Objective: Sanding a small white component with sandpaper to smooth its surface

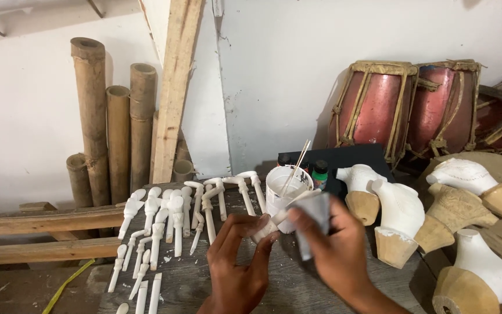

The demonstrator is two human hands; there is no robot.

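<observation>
My left hand (236,264) pinches one end of a small white carved piece (271,224), fingers clenched on it. My right hand (335,247) grasps a grey cloth (315,224) and presses it against the other end of that same piece. The piece sits between both hands, just above the dark wooden table (193,282). At twelve o'clock from my hands stands a white cup (283,189) with thin sticks leaning in it. At ten o'clock lie rows of white carved arm pieces (169,218). At three o'clock rest white-painted torsos on bare wooden bases (399,218). Bamboo poles (117,125) lean on the wall beyond; red drums (408,104) stand at one o'clock.
</observation>
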